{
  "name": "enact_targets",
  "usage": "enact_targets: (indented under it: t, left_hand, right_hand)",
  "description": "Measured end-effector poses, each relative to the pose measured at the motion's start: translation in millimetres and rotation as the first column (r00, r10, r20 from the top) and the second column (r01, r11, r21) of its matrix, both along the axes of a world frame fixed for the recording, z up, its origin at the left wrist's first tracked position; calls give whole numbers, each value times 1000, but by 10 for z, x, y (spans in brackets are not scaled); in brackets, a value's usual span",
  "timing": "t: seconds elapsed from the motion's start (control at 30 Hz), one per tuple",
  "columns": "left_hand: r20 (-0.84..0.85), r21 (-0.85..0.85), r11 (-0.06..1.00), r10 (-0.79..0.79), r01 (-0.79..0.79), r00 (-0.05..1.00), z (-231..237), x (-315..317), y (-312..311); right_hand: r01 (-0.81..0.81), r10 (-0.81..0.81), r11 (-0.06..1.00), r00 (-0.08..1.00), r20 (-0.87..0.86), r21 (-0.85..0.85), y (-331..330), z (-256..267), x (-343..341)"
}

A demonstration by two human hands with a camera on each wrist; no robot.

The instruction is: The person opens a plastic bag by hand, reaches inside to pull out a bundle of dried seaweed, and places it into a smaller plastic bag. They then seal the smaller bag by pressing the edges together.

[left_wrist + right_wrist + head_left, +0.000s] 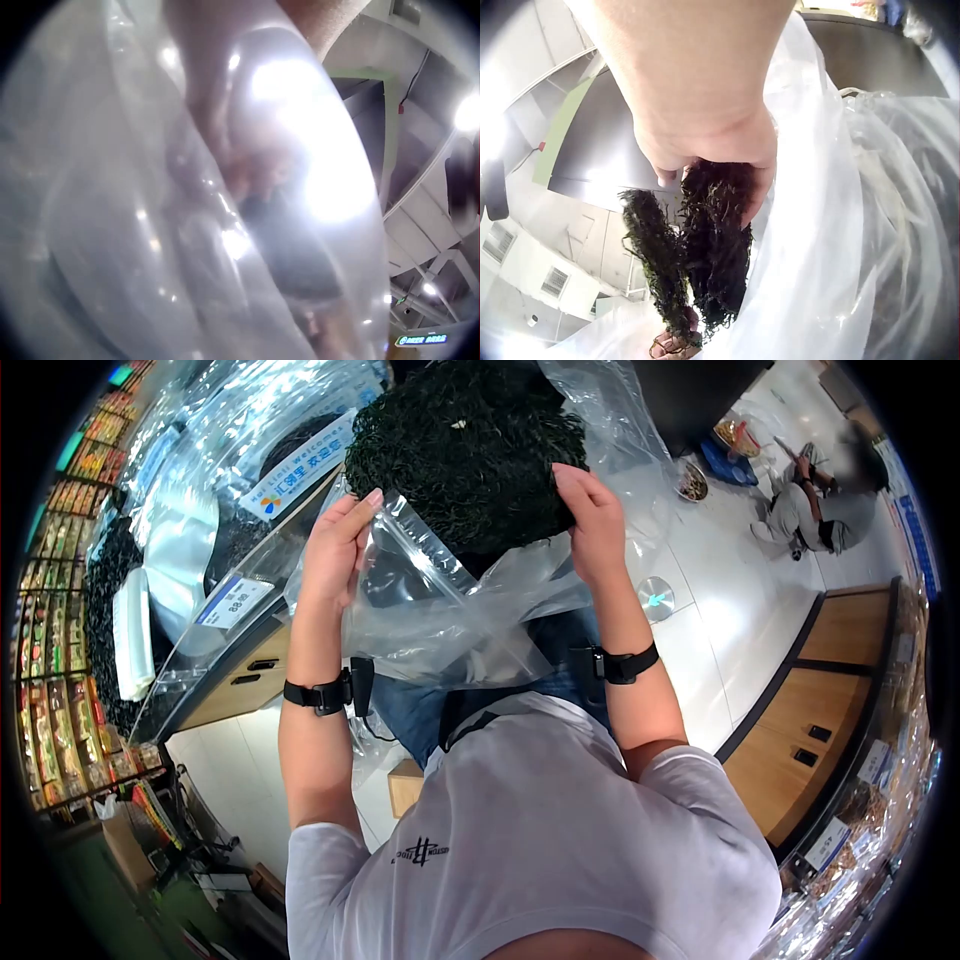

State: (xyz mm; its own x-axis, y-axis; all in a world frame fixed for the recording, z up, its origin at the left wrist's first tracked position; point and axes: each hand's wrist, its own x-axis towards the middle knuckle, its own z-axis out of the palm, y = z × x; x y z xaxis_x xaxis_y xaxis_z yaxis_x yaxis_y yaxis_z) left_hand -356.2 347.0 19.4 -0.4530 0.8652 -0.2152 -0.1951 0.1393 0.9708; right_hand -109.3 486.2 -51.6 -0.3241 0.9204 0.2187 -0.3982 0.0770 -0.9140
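A round, dark cake of dried seaweed (pixel 465 455) is spread between both hands in the head view. My left hand (pixel 335 550) grips its left edge, thumb on top. On the opposite edge, my right hand (pixel 597 525) holds it between thumb and fingers. Seen edge-on in the right wrist view, the seaweed (pixel 716 240) hangs in two thick layers below the right hand (pixel 712 142), with left fingertips (pixel 676 346) at the far end. A large clear plastic bag (pixel 430 630) lies under the seaweed and over the forearms' gap. Its film (pixel 225 225) blurs the left wrist view.
To the left stands a display bin with clear packaging, a price tag (pixel 235 602) and a blue-white sign (pixel 300 465). Wooden cabinets (pixel 800 740) line the right side. Another person (pixel 835 510) crouches on the tiled floor near a bowl (pixel 692 482).
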Motion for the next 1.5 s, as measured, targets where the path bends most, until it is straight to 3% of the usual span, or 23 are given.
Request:
enact_targets:
  t: [0.17,0.33,0.43,0.57,0.63,0.77,0.83,0.97,1.03,1.07,1.17,1.23,1.3,1.43,1.5]
  left_hand:
    - [-43,-74,997,16,-19,999,-115,38,82]
    - [-104,-97,993,55,-65,993,-79,115,86]
    - [-176,-190,981,11,-45,984,-95,91,75]
    - [-178,-200,979,-14,-22,984,-210,12,61]
    - [-74,-242,962,-152,130,986,-245,-73,47]
    - [-82,-234,964,-153,131,985,-223,59,54]
    - [-33,-219,968,-135,125,990,-224,75,49]
    - [-41,-259,958,-138,123,990,-239,-8,24]
    - [-42,-275,954,-134,117,990,-160,5,-10]
    - [-40,-273,956,-123,107,992,-123,15,-17]
    - [-63,-300,945,-157,131,986,-68,96,20]
    - [-200,-332,943,-84,13,976,-83,160,43]
    - [-184,-340,939,-122,54,975,-81,132,18]
    - [-250,-360,933,-109,12,962,-7,221,6]
    - [-283,-289,957,-69,-16,957,-36,261,15]
  right_hand:
    - [51,-57,996,994,95,67,-21,-22,29]
    - [-57,43,996,983,179,70,15,-41,57]
    - [-66,64,991,998,24,115,16,-52,10]
    - [26,-32,960,999,18,277,17,-5,-53]
    - [-115,122,992,981,-150,52,-19,44,-48]
    - [-198,204,979,965,-164,49,16,-128,-130]
    - [-65,76,975,996,-43,213,42,-243,-189]
    - [-100,100,987,995,4,125,28,-122,-112]
    - [-313,259,914,940,-224,-259,-34,114,-19]
    - [-353,317,886,934,-164,-300,61,91,11]
    - [-281,275,927,960,-59,-247,96,88,23]
    - [-284,282,914,958,-49,-289,93,166,6]
    - [-298,324,927,943,81,-229,150,127,-30]
    - [-290,309,922,950,36,-257,153,32,-106]
    - [-288,306,921,952,30,-263,103,59,-119]
